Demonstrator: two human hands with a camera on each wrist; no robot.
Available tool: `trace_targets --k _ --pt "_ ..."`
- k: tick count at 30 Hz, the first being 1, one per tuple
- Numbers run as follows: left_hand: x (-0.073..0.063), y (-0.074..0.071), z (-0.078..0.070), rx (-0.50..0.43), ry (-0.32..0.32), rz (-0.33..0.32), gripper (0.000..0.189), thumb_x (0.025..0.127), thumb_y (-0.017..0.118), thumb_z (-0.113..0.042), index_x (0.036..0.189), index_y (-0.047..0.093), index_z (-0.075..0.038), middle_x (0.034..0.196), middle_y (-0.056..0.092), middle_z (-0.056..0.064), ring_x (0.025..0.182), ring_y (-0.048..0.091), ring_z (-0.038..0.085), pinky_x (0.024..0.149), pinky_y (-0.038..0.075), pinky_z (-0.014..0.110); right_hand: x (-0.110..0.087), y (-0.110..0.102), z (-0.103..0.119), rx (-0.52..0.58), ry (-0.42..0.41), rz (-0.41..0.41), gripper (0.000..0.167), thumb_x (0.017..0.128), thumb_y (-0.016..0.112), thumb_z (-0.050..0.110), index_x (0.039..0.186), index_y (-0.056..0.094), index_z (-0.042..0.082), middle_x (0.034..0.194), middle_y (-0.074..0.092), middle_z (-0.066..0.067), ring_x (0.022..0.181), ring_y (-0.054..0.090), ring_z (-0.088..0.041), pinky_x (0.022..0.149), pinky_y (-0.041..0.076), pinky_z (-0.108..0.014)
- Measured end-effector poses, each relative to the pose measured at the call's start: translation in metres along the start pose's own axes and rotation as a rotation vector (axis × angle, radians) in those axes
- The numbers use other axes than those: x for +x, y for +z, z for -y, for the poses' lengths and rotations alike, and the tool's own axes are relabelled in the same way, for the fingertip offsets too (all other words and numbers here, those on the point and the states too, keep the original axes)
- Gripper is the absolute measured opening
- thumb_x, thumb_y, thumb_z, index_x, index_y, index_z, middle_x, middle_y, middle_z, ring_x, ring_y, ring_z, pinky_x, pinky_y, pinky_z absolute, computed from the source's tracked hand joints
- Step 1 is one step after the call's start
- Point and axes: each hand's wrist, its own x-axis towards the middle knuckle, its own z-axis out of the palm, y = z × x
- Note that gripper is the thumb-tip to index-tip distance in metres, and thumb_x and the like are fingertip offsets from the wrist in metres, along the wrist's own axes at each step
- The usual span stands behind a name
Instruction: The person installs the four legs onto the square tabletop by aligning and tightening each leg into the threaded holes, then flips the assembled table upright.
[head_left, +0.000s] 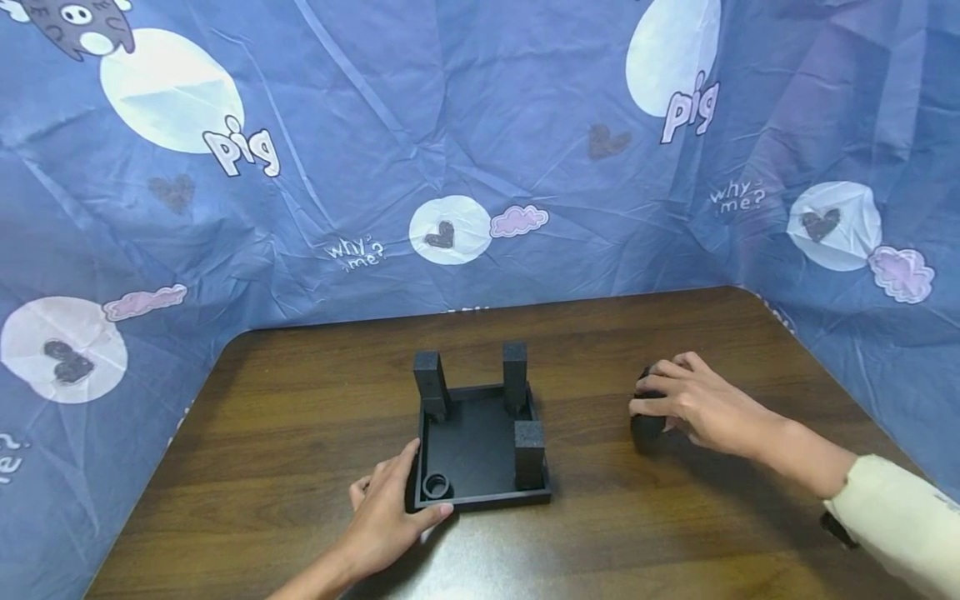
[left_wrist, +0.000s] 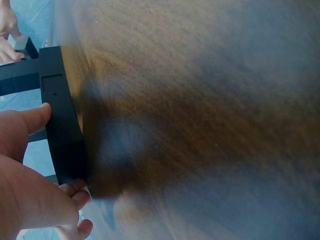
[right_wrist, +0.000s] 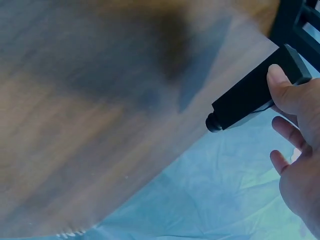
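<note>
A black square tabletop [head_left: 480, 446] of a small toy table lies underside up, with three black legs standing at its corners: back left [head_left: 430, 379], back right [head_left: 515, 375] and front right [head_left: 529, 458]. At its front left corner is a round socket [head_left: 437, 486]. My left hand [head_left: 386, 521] grips that corner, thumb on the front edge and fingers along the left side. To the right, above the wood, my right hand [head_left: 697, 406] holds a fourth black table leg [right_wrist: 250, 95]. In the right wrist view its rounded knob end points away from the hand.
Everything stands on a brown wooden table [head_left: 315, 392] with rounded back corners. Blue printed cloth [head_left: 450, 125] hangs behind and along the sides. Beneath the right sleeve [head_left: 896, 508] part of a small dark object [head_left: 837, 530] shows; its kind is unclear.
</note>
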Motion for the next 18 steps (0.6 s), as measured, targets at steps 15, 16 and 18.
trace_targets --k 15,16,18 --pt "0.000 0.002 0.000 -0.011 0.001 -0.001 0.095 0.082 0.089 -0.032 0.155 0.039 0.003 0.147 0.054 0.023 0.132 0.047 0.037 0.102 0.017 0.061 0.032 -0.019 0.012 0.229 0.088 -0.097 0.057 0.070 0.092 0.006 0.123 0.075 0.021 0.114 0.072 0.002 0.106 0.058 -0.020 0.088 0.033 -0.051" --pt "0.000 0.002 0.000 -0.011 0.001 -0.002 0.095 0.082 0.089 -0.032 0.155 0.039 0.003 0.147 0.054 0.023 0.132 0.047 0.037 0.102 0.017 0.061 0.036 -0.020 0.014 0.258 0.100 -0.103 0.057 0.070 0.092 0.005 0.123 0.075 0.019 0.115 0.072 0.003 0.106 0.058 -0.019 0.089 0.032 -0.050" --pt "0.000 0.002 0.000 -0.010 -0.001 -0.002 0.095 0.082 0.089 -0.032 0.155 0.039 0.003 0.147 0.054 0.023 0.132 0.047 0.038 0.102 0.017 0.061 0.042 -0.020 0.017 0.312 0.123 -0.118 0.056 0.070 0.092 0.005 0.122 0.076 0.018 0.115 0.073 0.004 0.106 0.058 -0.017 0.089 0.031 -0.049"
